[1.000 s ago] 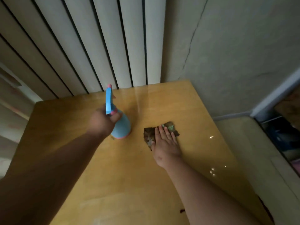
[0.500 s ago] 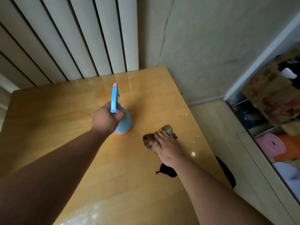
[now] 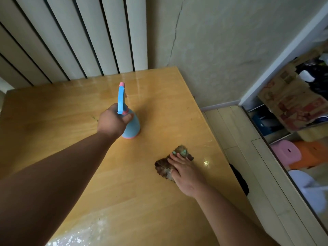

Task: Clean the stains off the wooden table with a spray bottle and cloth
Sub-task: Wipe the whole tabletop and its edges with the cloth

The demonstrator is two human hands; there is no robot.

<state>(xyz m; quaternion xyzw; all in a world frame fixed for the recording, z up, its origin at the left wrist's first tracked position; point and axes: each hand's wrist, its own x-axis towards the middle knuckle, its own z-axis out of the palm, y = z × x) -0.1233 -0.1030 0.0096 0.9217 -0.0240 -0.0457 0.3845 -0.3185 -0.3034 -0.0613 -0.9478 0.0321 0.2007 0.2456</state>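
Gripping bottle (image 3: 132,127), right hand (image 3: 186,173) pressing cloth (image 3: 163,168)

Home, some living or spare room, not a workplace. Evidence: glossy wooden tabletop (image 3: 159,201) pushed into a corner, pale vertical slats (image 3: 79,38) behind it, plastered wall (image 3: 230,50) with a long crack (image 3: 174,38), light plank floor (image 3: 236,135). Right side: open shelving (image 3: 278,137) with a printed cardboard box (image 3: 291,103), a pink plastic stool (image 3: 287,153) and an orange one (image 3: 316,151) beside it, general household clutter.

Cloth (image 3: 164,168) under right hand (image 3: 186,174) now farther from bottle (image 3: 132,126), perhaps more bunched.
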